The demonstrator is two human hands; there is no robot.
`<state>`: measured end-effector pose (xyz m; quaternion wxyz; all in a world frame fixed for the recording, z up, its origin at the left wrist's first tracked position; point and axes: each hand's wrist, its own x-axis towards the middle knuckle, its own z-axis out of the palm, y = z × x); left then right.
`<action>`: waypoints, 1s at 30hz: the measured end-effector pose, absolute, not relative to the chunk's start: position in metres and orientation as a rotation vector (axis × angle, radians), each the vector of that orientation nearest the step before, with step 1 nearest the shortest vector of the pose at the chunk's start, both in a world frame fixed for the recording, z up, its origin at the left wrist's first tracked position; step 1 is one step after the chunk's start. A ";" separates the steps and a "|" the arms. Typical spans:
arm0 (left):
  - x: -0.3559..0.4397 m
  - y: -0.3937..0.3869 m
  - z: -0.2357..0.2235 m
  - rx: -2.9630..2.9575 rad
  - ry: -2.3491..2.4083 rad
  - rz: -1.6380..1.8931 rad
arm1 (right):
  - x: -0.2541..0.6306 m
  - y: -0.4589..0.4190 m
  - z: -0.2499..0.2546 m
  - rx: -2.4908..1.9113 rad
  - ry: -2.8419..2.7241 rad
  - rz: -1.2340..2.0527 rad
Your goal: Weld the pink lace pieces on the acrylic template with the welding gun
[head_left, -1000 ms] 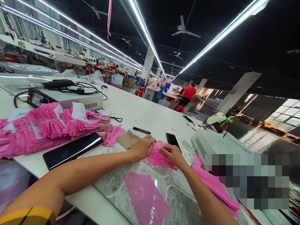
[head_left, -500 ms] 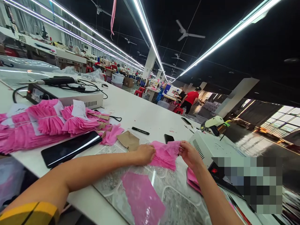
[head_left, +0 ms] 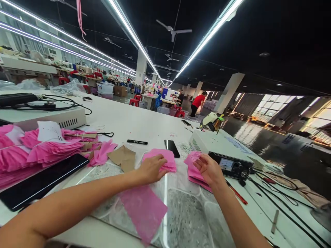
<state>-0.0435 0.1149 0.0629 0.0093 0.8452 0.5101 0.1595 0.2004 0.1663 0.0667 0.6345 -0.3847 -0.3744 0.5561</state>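
Observation:
My left hand (head_left: 153, 168) lies over a small stack of pink fabric pieces (head_left: 169, 160), its fingers loosely apart and touching the cloth. Between the thumb and fingers of my right hand (head_left: 210, 171) is a thin pink fabric piece (head_left: 190, 157) with small perforations. That piece is above a second pink stack (head_left: 198, 179), partly hidden by the hand. A single pink panel (head_left: 144, 212) lies flat on the clear-covered, grey-patterned board (head_left: 190, 213) near me. A brown angular piece (head_left: 123, 157) is beyond my left forearm.
At left are tied pink bundles (head_left: 49, 148), a large black phone (head_left: 43, 181) and a corded tool's box (head_left: 59, 115). Farther back lie a black marker (head_left: 137, 141) and a smaller phone (head_left: 172, 148). A control box (head_left: 219, 144) with cables stands right. A person in red (head_left: 198, 101) is distant.
My hands have moved apart. The right hand has carried a pink piece rightward from the stack, over the other stack; the left hand has loosened on its stack. The view has turned right.

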 end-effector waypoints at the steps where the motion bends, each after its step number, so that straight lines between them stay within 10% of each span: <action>1: -0.031 0.109 0.065 2.634 1.554 0.527 | 0.197 0.159 0.064 -0.879 -0.855 1.271; 12: 0.052 0.090 0.054 2.818 1.229 0.440 | 0.230 0.046 0.039 -1.066 -0.824 1.175; 19: 0.041 0.055 0.025 3.286 0.448 0.362 | 0.274 -0.029 0.008 -1.520 -1.390 0.503; 30: 0.039 0.046 0.026 3.324 0.506 0.282 | 0.289 -0.016 -0.002 -1.499 -2.027 -0.006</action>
